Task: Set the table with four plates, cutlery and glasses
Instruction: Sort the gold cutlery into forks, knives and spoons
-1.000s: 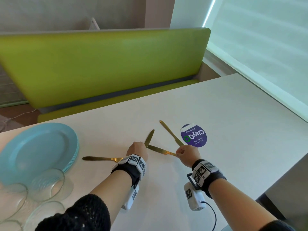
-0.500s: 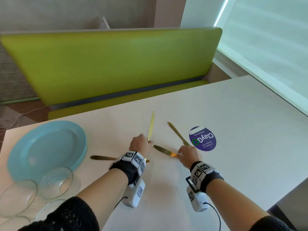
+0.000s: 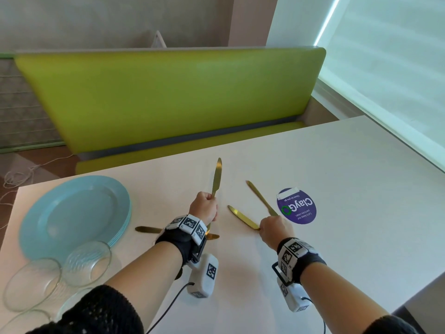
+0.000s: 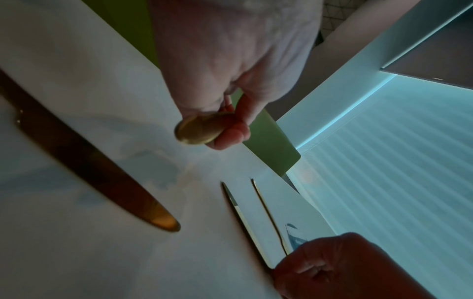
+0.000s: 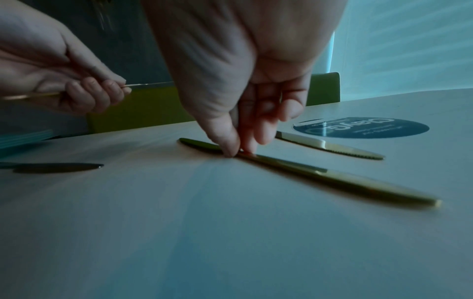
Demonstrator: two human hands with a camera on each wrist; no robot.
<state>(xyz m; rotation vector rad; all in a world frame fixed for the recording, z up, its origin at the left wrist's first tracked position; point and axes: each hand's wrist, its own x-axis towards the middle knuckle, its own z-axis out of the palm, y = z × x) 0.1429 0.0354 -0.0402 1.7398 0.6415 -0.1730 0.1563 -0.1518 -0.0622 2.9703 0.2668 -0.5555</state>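
Note:
Several gold knives are on the white table (image 3: 337, 237). My left hand (image 3: 207, 206) grips one gold knife (image 3: 216, 175) by the handle, lifted off the table with its blade pointing away; the handle end (image 4: 199, 129) sticks out of my fist. My right hand (image 3: 265, 229) pinches the handle of a second knife (image 3: 242, 216) that lies flat, thumb and fingertips (image 5: 230, 149) on it. A third knife (image 3: 261, 197) lies beside it, and a fourth (image 3: 148, 229) lies crosswise under my left wrist. A stack of light blue plates (image 3: 74, 218) and clear glasses (image 3: 89, 261) stand at the left.
A round purple sticker (image 3: 297, 206) is stuck to the table right of the knives. A green bench (image 3: 168, 97) runs along the far edge. The table's right side ends near the window blind (image 3: 397, 68), and its front right corner drops off.
My left hand has lifted its knife off the table and swung the blade from a rightward tilt to pointing straight away. My right hand stays pinched on its knife's handle.

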